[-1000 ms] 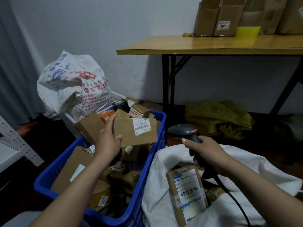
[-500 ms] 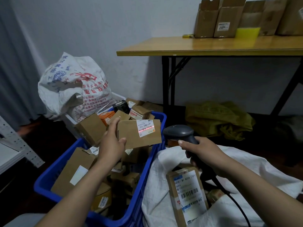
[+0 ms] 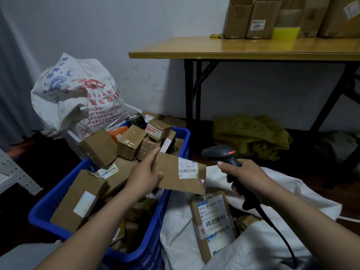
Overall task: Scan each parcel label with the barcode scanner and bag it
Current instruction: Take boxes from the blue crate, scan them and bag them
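A flat brown parcel (image 3: 175, 178), its blurred white label (image 3: 188, 169) facing up, tilts above the mouth of the white bag (image 3: 176, 236). At its 3 o'clock, the dark barcode scanner (image 3: 219, 154) shows a red light. Another labelled parcel (image 3: 213, 223) lies inside the bag.

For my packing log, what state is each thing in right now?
Blue crate, full of parcels.
White sack, open, labelled parcel inside.
Flat parcel, lifted, label up, over the sack's edge.
Left grip, holding its left end.
Scanner, raised, red light on.
Right grip, wrapped round its handle.
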